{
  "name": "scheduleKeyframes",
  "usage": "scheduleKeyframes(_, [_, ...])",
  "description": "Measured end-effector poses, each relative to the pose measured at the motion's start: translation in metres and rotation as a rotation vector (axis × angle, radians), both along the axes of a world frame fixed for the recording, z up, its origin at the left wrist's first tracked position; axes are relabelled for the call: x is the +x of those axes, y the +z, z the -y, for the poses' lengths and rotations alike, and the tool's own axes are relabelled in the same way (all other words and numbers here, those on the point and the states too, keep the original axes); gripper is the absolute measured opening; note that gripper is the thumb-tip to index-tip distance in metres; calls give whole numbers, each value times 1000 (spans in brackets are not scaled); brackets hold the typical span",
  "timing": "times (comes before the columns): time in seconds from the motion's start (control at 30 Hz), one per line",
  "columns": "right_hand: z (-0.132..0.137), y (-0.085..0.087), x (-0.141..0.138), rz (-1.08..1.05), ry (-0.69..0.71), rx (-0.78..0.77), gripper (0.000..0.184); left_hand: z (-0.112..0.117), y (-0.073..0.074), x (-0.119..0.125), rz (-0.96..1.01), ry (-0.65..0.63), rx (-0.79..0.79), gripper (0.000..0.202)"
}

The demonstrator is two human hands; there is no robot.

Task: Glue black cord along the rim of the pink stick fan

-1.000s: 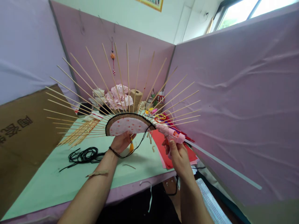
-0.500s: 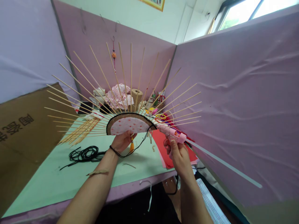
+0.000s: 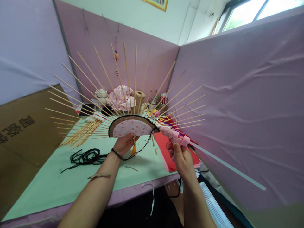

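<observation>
My left hand is closed on the lower edge of a half-round fan, holding it up above the table. Its body has a pink dotted face, a brown band and a black cord rim, and many thin wooden sticks radiate from it. A yellow tassel hangs by my fingers. Black cord runs from the fan's right corner down around my left wrist. In my right hand is a pink glue gun, its nozzle at that right corner. A long pale glue stick juts from its back.
Coiled black cord and a bundle of sticks lie on the green tabletop. Red sheets are at the right. A twine spool and crumpled pink cloth stand behind. A cardboard panel leans left; pink partitions enclose the table.
The fan's upper sticks have tipped slightly to the right. Both hands stay in nearly the same place, with the glue gun still at the fan's corner.
</observation>
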State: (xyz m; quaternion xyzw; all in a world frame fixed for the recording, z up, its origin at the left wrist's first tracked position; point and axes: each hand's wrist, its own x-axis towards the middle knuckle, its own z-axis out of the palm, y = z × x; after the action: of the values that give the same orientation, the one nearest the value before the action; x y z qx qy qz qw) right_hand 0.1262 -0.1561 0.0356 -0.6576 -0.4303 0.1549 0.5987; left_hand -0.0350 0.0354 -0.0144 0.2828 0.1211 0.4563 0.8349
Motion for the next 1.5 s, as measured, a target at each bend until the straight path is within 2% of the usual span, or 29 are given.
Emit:
scheduleKeyframes(0.73, [2, 3, -2, 14, -4, 10, 43, -2, -5, 0, -23, -21, -13, 18])
scheduleKeyframes(1.1, [2, 4, -4, 20, -5, 16, 44, 1, -1, 1, -21, -19, -8, 22])
scheduleKeyframes(1.33, [2, 3, -4, 27, -14, 23, 43, -2, -6, 1, -27, -29, 5, 17])
scheduleKeyframes(1.5, [1, 3, -5, 15, -6, 17, 43, -1, -5, 1, -37, -28, 4, 18])
